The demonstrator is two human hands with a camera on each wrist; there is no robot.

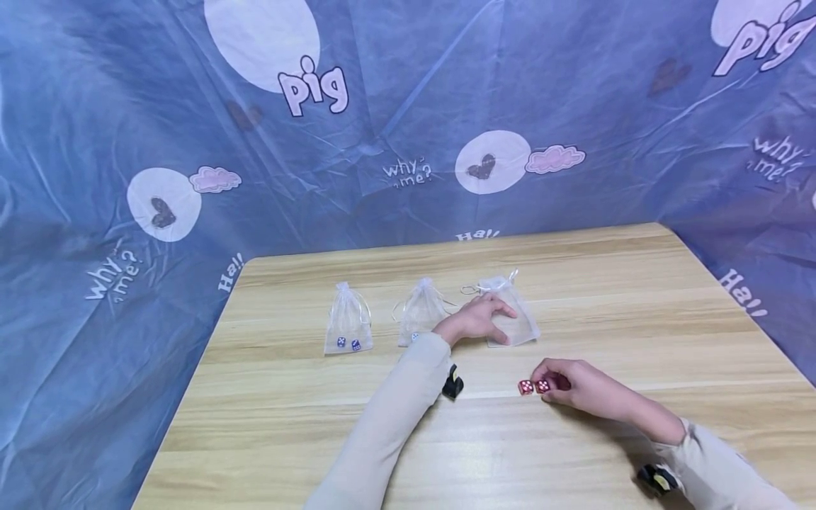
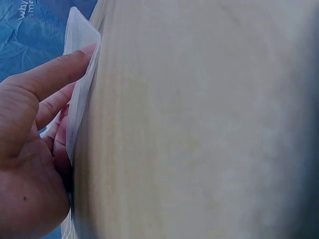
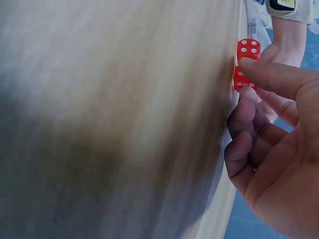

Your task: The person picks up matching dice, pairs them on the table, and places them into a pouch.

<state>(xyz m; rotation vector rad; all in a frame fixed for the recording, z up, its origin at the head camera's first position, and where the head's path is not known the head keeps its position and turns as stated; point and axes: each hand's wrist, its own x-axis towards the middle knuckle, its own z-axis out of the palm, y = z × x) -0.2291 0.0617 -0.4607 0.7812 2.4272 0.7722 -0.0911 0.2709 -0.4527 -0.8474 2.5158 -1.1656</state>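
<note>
In the head view, my left hand (image 1: 477,319) lies over the right-hand white mesh drawstring bag (image 1: 524,322), its fingers spread and touching the fabric. Up close in the left wrist view, the edge of that bag (image 2: 79,37) rises slightly off the table beside the thumb. My right hand (image 1: 581,386) pinches a red die (image 1: 542,386) between thumb and fingertips at the tabletop. Just left of it sits a second red die (image 1: 525,387). Both dice carry white dots, and the thumb covers part of the held die (image 3: 240,79) in the right wrist view.
A mesh bag (image 1: 347,312) at left has two blue dice (image 1: 356,346) showing inside. Another mesh bag (image 1: 422,304) stands in the middle, partly hidden by the left arm, with a die (image 1: 414,336) visible. A blue printed sheet (image 1: 357,177) hangs behind the wooden table (image 1: 268,397).
</note>
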